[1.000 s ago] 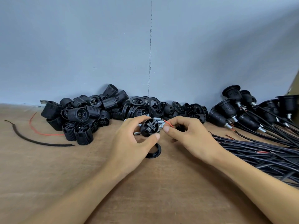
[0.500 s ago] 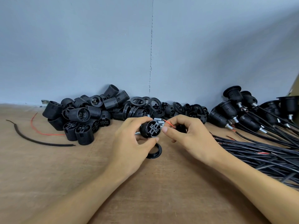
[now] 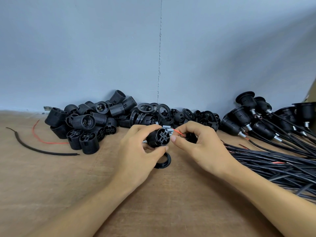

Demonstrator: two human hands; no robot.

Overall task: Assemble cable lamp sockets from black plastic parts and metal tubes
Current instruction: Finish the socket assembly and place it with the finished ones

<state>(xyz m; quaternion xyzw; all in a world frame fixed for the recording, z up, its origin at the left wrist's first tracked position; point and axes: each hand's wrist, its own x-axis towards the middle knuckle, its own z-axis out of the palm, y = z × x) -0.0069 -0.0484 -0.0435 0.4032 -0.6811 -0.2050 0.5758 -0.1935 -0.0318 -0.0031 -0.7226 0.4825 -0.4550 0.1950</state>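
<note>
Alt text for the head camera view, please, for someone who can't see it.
Over a wooden table, the left hand grips a black socket body while the right hand pinches a red wire at its end. Loose black parts pile behind; cabled sockets lie right.

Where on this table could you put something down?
Bare tabletop shows in front of the black wire at left, and between the forearms. The socket pile along the wall and the cable bundle at right are crowded.
</note>
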